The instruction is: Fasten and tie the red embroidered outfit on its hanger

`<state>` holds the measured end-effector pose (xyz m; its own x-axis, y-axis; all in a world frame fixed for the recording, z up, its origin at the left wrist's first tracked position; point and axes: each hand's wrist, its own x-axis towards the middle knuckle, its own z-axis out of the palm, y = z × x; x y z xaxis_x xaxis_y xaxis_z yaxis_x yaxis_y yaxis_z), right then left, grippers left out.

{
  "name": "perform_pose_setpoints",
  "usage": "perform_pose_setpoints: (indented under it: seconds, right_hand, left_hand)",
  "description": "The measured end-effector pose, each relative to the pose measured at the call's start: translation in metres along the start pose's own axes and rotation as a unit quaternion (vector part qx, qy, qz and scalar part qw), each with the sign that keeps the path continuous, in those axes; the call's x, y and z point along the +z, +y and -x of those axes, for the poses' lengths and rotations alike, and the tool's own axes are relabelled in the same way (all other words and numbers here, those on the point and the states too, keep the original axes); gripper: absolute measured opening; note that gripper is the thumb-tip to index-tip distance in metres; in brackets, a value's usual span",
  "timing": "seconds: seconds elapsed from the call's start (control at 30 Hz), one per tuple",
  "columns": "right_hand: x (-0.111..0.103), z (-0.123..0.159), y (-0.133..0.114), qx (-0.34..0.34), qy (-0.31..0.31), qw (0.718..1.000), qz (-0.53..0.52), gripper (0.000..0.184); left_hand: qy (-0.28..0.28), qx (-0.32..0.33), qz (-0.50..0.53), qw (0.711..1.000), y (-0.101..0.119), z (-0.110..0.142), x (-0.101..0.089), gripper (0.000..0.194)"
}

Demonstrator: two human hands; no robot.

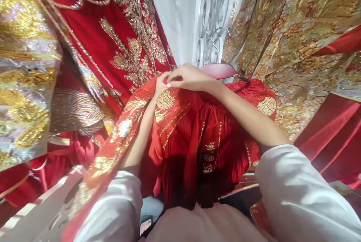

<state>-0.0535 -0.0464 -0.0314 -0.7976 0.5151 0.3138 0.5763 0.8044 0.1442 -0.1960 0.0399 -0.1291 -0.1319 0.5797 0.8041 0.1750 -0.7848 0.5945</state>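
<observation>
Both hands at top of red garment [208,140], right hand [188,78] pinching fabric edge, left hand [161,84] gripping it, pink hanger [220,70] behind

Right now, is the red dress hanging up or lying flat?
Hanging up. The red dress hangs from a pink hanger, its pleats falling straight down. Both hands, left and right, pinch its shoulder.

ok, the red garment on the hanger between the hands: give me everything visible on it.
The red garment hangs from a pink hanger with a metal hook, among other embroidered robes. It looks like glossy, satin-like cloth, pleated down the middle, with gold embroidered trim, round gold emblems on both shoulders and small gold motifs down the front. Its lower part falls into shadow. The left hand grips the cloth at its left shoulder; the right hand rests on top there, fingers pinching the edge.
</observation>
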Motion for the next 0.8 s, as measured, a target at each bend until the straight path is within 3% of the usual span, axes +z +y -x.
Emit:
perform_pose_setpoints:
  seconds: [0.07, 0.13, 0.23, 0.3, 0.37, 0.4, 0.47, 0.57, 0.63, 0.67, 0.73, 0.8]
  right_hand:
    - [-0.003, -0.010, 0.003, 0.043, 0.043, 0.997, 0.040, 0.029]
    - [-0.008, -0.023, 0.006, 0.115, 0.027, 0.989, 0.089, 0.034]
    - [-0.015, -0.045, 0.010, 0.215, -0.128, 0.960, 0.125, 0.032]
    - [-0.017, -0.057, 0.015, 0.236, -0.247, 0.933, 0.110, 0.026]
    - [-0.014, -0.063, 0.022, 0.220, -0.279, 0.930, 0.094, 0.025]
    - [-0.011, -0.064, 0.026, 0.212, -0.251, 0.940, 0.096, 0.023]
    - [-0.006, -0.063, 0.034, 0.201, -0.124, 0.965, 0.117, 0.018]
    - [-0.009, -0.057, 0.039, 0.179, 0.068, 0.971, 0.145, 0.017]
    - [-0.019, -0.055, 0.038, 0.132, 0.131, 0.970, 0.159, 0.013]
    - [-0.024, -0.054, 0.037, 0.104, 0.142, 0.970, 0.165, 0.013]
    - [-0.033, -0.052, 0.037, 0.048, 0.137, 0.975, 0.168, 0.019]
    - [-0.034, -0.048, 0.040, 0.018, 0.102, 0.982, 0.158, 0.026]
  left_hand:
    - [-0.004, -0.022, 0.066, 0.998, -0.003, 0.009, 0.003, 0.014]
    - [0.021, -0.027, 0.085, 0.996, -0.001, 0.017, 0.003, 0.017]
    - [0.023, -0.021, 0.068, 0.997, 0.002, 0.021, 0.001, 0.022]
    - [-0.001, -0.018, 0.059, 0.998, 0.003, 0.020, -0.003, 0.025]
    - [-0.024, -0.021, 0.058, 0.998, 0.008, 0.021, -0.012, 0.031]
    - [-0.027, -0.029, 0.063, 0.997, 0.015, 0.023, -0.020, 0.035]
    - [0.001, -0.060, 0.092, 0.994, 0.042, 0.035, -0.042, 0.039]
    - [0.119, -0.083, 0.131, 0.981, 0.110, 0.070, -0.070, 0.025]
    - [0.191, -0.049, 0.079, 0.977, 0.156, 0.100, -0.072, 0.030]
    - [0.192, -0.042, 0.065, 0.978, 0.173, 0.113, -0.067, 0.038]
    - [0.048, -0.096, 0.057, 0.993, 0.183, 0.133, -0.047, 0.044]
    - [-0.073, -0.147, 0.073, 0.984, 0.167, 0.142, -0.025, 0.036]
